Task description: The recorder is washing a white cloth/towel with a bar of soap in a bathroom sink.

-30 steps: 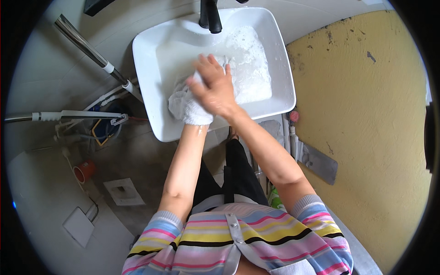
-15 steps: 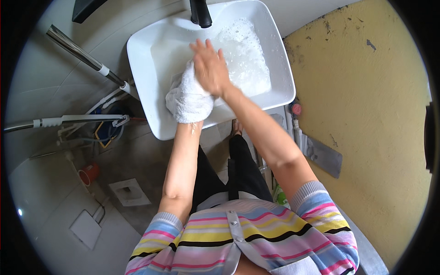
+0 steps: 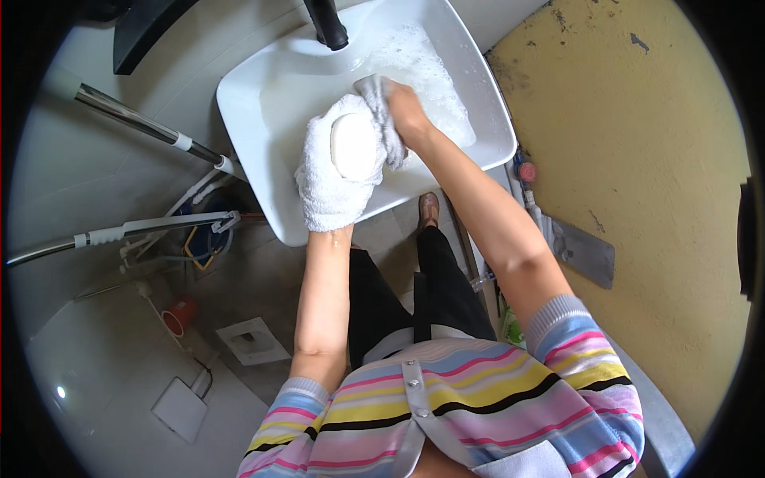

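your left hand: under white towel (image 3: 320, 179), can't tell grip tbh | white bar (image 3: 353, 147) on top | right hand (image 3: 404, 107): clutching greyish cloth (image 3: 382, 115)

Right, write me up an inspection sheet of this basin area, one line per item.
Surface: white basin holding cloudy water and foam.
Things: white towel wraps the left hand; a white oval bar rests on the towel.
Clutter: metal poles and an orange-red bucket, left of the basin.
Hands: left, hidden inside the towel; right hand, gripping a greyish cloth.
Cables: thin dark line by a white panel, possibly a cord; too small to tell.
Surroundings: black tap; yellow wall with dark marks.
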A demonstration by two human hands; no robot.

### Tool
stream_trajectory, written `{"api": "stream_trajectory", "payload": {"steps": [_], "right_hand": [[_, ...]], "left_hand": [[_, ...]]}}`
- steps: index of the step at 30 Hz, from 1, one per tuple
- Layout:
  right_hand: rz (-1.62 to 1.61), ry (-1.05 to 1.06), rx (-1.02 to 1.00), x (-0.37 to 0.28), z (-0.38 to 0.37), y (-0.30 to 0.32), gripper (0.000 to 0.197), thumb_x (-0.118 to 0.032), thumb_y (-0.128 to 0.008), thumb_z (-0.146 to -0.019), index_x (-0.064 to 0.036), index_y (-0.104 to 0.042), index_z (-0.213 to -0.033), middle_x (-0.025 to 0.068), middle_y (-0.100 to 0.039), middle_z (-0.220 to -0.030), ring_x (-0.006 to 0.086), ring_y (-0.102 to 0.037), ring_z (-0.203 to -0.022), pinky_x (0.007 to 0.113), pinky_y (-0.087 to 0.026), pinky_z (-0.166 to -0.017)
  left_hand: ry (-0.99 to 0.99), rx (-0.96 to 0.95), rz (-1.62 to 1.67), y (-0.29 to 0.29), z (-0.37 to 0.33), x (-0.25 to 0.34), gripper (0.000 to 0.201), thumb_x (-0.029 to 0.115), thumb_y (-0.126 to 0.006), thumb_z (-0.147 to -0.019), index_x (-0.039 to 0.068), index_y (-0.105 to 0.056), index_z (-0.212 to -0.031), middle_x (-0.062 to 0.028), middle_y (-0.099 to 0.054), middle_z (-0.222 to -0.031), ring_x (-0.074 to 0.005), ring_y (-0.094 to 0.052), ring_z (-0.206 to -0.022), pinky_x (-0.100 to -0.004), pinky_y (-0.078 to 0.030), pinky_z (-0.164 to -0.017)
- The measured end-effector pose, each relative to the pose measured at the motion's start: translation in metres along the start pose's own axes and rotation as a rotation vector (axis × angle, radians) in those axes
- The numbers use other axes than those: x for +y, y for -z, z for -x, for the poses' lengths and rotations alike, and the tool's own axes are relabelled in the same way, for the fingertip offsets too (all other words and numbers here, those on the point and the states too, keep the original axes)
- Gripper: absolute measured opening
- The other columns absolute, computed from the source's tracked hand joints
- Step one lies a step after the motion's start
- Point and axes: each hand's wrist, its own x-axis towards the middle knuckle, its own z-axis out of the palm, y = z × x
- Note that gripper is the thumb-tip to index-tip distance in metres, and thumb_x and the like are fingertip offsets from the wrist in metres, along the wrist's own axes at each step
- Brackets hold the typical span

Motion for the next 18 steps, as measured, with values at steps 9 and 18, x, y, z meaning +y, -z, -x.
{"api": "stream_trajectory", "payload": {"steps": [9,18], "right_hand": [[-1.050,-0.211,-0.045,0.043,0.033,0.008,0.060,-0.053,-0.037,-0.099,-0.0028,-0.052,-0.128,0.0139,-0.062,-0.115,0.0271,-0.060,-0.107,0.037,-0.052,-0.086],[-0.922,-0.111,-0.186,0.004,0.013,0.025,0.036,-0.035,-0.057,-0.092,-0.0017,-0.065,-0.103,0.0114,-0.067,-0.092,0.0225,-0.066,-0.082,0.036,-0.056,-0.075]], "left_hand": [[-0.170,0.104,0.174,0.025,-0.012,0.048,0.065,0.009,-0.083,-0.069,-0.002,-0.051,-0.125,-0.0150,-0.060,-0.119,-0.0221,-0.056,-0.114,-0.0353,-0.044,-0.099],[0.064,-0.027,-0.023,0.056,0.005,-0.009,0.063,0.004,-0.085,-0.064,-0.001,-0.056,-0.121,-0.0127,-0.062,-0.114,-0.0223,-0.061,-0.103,-0.0319,-0.048,-0.090]]}}
